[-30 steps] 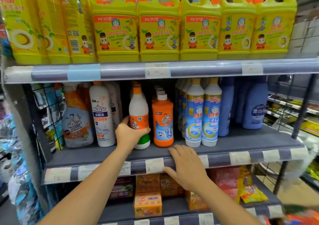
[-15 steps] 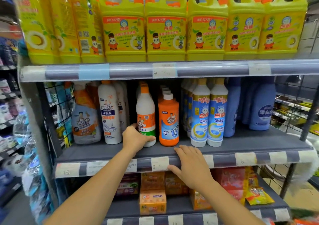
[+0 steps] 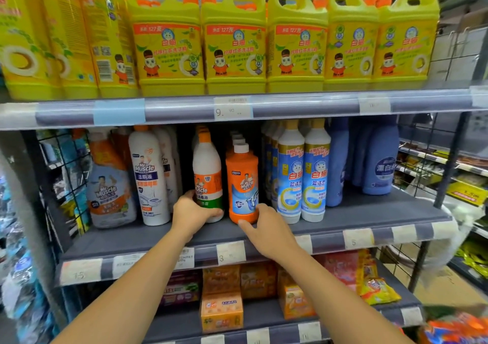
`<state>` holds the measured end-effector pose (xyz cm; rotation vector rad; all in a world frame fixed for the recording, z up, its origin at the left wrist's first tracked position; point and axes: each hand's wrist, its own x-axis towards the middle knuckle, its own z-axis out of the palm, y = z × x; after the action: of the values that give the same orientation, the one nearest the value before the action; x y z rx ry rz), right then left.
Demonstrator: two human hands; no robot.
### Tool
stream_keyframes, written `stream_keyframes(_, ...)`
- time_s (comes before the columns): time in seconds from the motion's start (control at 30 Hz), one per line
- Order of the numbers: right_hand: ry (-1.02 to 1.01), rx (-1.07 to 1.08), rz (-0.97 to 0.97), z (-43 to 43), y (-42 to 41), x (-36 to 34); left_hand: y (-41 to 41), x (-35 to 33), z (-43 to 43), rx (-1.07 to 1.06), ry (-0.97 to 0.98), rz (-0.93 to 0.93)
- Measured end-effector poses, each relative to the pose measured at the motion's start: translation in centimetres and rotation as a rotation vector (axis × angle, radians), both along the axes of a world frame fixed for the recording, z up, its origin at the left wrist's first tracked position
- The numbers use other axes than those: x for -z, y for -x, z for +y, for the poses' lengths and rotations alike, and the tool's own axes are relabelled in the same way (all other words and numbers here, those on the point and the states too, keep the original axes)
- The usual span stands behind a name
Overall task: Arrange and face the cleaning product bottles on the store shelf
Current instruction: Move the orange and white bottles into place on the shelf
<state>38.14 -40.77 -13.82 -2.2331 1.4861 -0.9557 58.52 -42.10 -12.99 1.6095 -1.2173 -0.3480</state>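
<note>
Gripping white bottle (image 3: 207, 169) low, left hand (image 3: 192, 214); right hand (image 3: 269, 230) pinches adjacent orange bottle (image 3: 243, 180) base. Rigid, slick, probably heavy: hold low.

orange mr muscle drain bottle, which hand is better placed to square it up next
Right. The right hand pinches the base of the orange Mr Muscle drain bottle with thumb and forefinger, while the left hand is busy gripping the white disinfectant bottle beside it.
</note>
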Motion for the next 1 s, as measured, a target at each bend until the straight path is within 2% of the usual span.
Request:
stream_keyframes(0.13,-0.153,0.081,-0.173,-1.6,-1.6,-1.5,0.0,0.2,0.0,0.028,-0.010,-0.006)
stream_keyframes(0.43,-0.118,0.180,-0.046,-2.8,-2.7,-0.8,-0.2,0.4,-0.1,0.033,-0.006,-0.037)
stream_keyframes(0.7,-0.067,0.190,-0.028,-2.9,-2.7,-0.3,0.1,0.1,0.3,0.026,-0.015,-0.044)
stream_keyframes(1.0,-0.178,0.043,-0.022,-2.2,-0.6,-1.3,0.8,-0.3,0.6,0.000,-0.089,-0.073)
